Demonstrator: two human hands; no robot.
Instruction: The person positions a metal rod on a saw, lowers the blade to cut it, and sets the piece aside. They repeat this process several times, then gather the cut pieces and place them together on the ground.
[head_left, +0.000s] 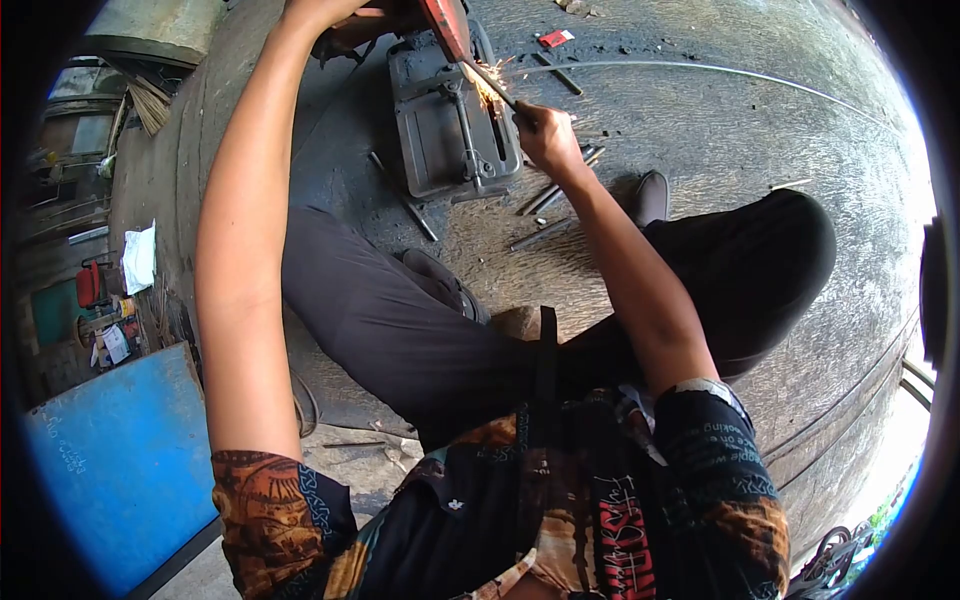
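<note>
A grey-based cut-off saw [425, 150] with a red blade guard [445, 28] stands on the floor in front of me. My left hand [322, 12], partly cut off by the top edge, is closed on the dark upper part of the saw; its fingers are mostly hidden. My right hand [550, 138] grips a thin dark metal rod [500, 92], whose far end reaches in beneath the guard. Orange sparks [488, 80] fly there. Beside the saw's vise screw [460, 130], the blade itself is hard to make out. A long thin bar [690, 66] stretches from the saw to the right.
Several cut metal pieces [545, 232] lie right of the saw, and another rod [405, 197] lies on its left. A small red packet [556, 38] is beyond. My legs flank the work. A blue panel [130, 465] and a red chair [90, 285] are at left.
</note>
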